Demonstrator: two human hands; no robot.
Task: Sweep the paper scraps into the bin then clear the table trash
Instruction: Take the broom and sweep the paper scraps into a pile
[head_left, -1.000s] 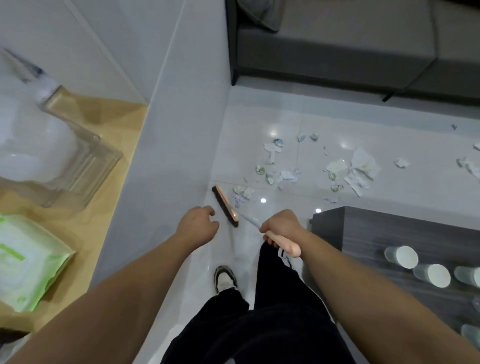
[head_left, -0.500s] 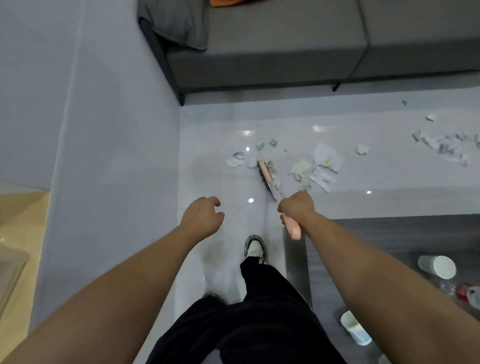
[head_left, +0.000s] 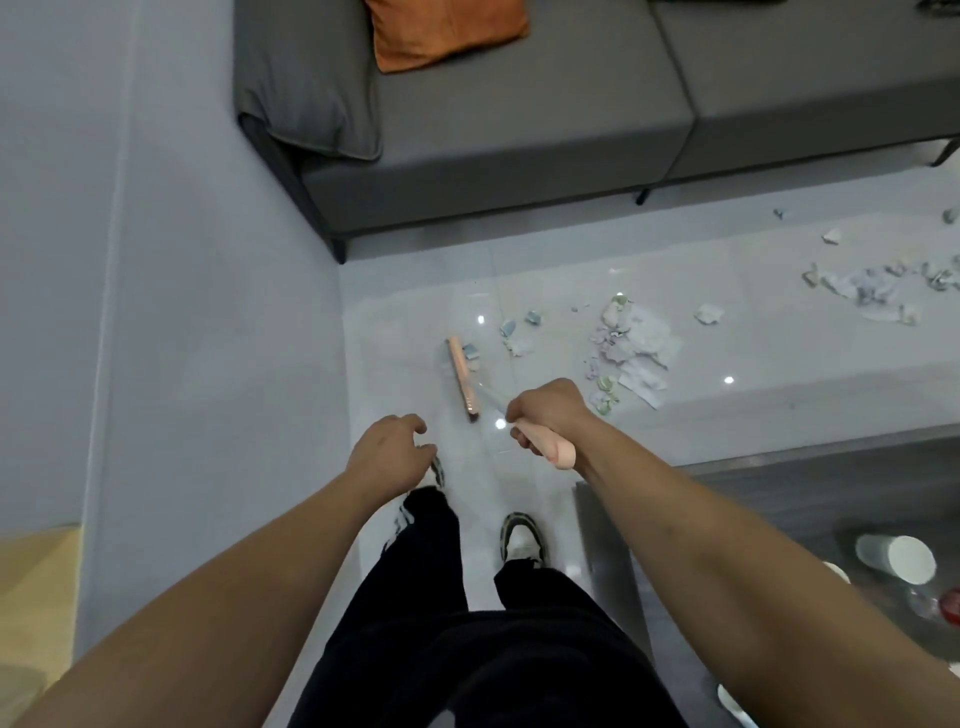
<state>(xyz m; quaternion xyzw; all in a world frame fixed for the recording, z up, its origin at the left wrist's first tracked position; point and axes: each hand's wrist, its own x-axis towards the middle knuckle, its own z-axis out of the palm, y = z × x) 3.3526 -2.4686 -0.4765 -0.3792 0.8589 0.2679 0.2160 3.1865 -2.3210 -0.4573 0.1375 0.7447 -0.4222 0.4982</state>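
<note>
My right hand grips the pink handle of a broom, whose pink head lies on the white tile floor to the left of the scraps. Torn paper scraps lie in a loose pile right of the broom head, with a few small bits close beside it. A second patch of scraps is spread out at the far right. My left hand hangs beside the right one with loosely curled fingers and holds nothing. No bin is in view.
A grey sofa with an orange cushion stands at the back. A grey wall runs along the left. A dark table at the lower right carries a tipped white paper cup and other trash.
The view has swung right and up, away from the wooden shelf. The broom head has gone out into the scraps and come back left, and the scraps lie more bunched to the right.
</note>
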